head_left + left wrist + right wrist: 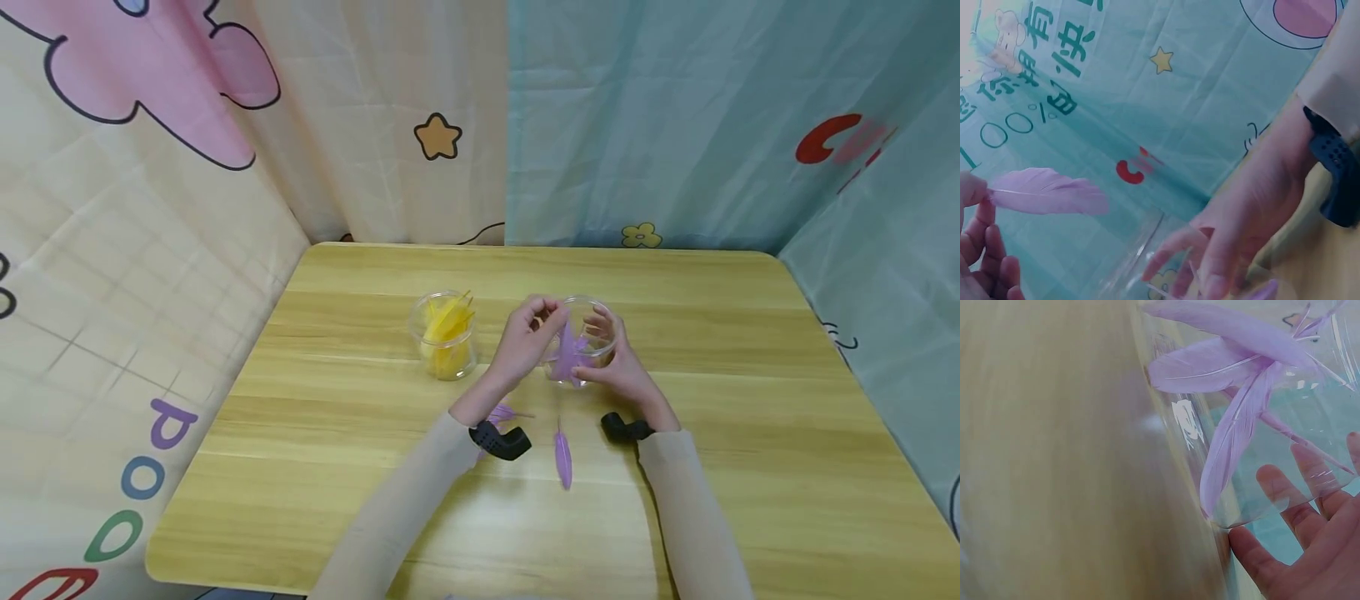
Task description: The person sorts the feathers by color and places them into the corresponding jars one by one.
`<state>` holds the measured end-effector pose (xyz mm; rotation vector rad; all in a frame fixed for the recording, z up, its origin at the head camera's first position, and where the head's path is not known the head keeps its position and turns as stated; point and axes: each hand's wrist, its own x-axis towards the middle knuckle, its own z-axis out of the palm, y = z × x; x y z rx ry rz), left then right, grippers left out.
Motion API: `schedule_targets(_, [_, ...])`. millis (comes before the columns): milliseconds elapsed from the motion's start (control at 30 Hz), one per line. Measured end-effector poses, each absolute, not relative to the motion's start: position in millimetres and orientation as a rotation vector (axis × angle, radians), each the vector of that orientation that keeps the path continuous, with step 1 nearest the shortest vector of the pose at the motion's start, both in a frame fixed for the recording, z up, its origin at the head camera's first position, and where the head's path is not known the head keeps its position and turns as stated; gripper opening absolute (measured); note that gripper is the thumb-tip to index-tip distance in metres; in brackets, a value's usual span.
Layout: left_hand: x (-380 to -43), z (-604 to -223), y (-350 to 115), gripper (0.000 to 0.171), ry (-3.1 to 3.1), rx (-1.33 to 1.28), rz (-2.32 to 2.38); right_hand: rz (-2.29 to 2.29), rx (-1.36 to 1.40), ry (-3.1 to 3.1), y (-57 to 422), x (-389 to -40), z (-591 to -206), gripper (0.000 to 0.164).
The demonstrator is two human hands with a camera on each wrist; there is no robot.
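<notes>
My left hand [527, 337] pinches a light purple feather [1050, 192] by its quill end, between thumb and forefinger, at the mouth of a clear plastic cup [592, 300]. Around that cup curves my right hand [621, 360], thumb on the near side and fingers on the far side. Several purple feathers [1232, 437] lie at different angles inside the cup, seen through its wall in the right wrist view. On the table below the cup lies a single purple feather [563, 460]. More purple feathers [501, 412] are partly hidden by my left wrist.
To the left stands a second clear cup [462, 367] filled with yellow feathers [447, 321]. Both cups are on a light wooden table [337, 350] with rounded corners. Printed curtains [652, 117] hang behind the table and along its sides. Each wrist wears a black band [501, 442].
</notes>
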<state>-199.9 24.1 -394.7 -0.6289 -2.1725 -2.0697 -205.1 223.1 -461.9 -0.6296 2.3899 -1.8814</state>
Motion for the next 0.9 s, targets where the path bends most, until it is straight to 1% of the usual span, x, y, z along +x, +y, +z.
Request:
schedule_targets(167, [-227,-385,44,0.021,-2.053,-0.557,-1.962,-1.890,-0.598,2.383,224,-203,-463,0.099])
schedule_targets(267, [-238,-389,51,0.021,-2.070,-0.502,-1.882,-1.876,-0.584,2.387,223,-201,-462,0.099])
schedule_targets(400, [-242,-402,54,0.020,-2.137,-0.438,-1.826,-1.857,-0.607,2.406,222,-201,-459,0.099])
schedule_targets(567, [-234,-417,46,0.029,-2.141,-0.382,-1.842,-1.847,-0.614,2.419,222,-202,-459,0.100])
schedule_targets(667, [-222,-422,36,0.027,-2.148,-0.342,-1.817,-1.847,-0.606,2.420,222,-202,-458,0.099])
schedule_targets(767, [-208,-428,26,0.021,-2.304,-0.303,-1.661,-1.847,-0.604,2.422,222,-202,-459,0.099])
schedule_targets(833, [-198,-433,20,0.016,-2.458,-0.305,-1.478,-1.853,-0.611,2.420,222,-202,-459,0.099])
schedule_targets(900, [-189,-439,16,0.016,-2.620,-0.344,-1.257,-1.861,-0.619,2.418,222,-203,-459,0.100])
